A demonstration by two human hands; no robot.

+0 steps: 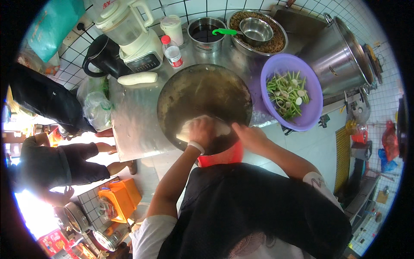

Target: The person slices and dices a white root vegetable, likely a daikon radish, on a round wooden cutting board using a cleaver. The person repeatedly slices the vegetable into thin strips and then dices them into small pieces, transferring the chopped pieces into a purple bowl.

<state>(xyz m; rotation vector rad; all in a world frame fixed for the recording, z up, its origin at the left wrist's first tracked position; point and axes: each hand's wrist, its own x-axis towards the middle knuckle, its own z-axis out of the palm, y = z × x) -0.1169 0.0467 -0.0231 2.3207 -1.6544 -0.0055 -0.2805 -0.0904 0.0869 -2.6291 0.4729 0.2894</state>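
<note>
A round, dark-stained chopping board (203, 87) lies before me on a steel table. Near its front edge are pale slices of a peeled white vegetable, likely daikon (183, 131). My left hand (202, 131) presses down on them with bent fingers, a white band round its wrist. Just right of the slices, my right hand (250, 137) is closed at the board's edge, apparently round a knife handle. The knife itself is mostly hidden by the hands and hard to make out. Another peeled white piece (137, 78) rests on the table to the left of the board.
A purple basin (315, 106) of cut green stalks and white slices stands to the right. Behind the board are a red-capped bottle (173, 53), a steel pot (207, 45) of dark liquid and a blender (139, 45). A red bucket (223, 157) is below the board; another person (45, 162) stands left.
</note>
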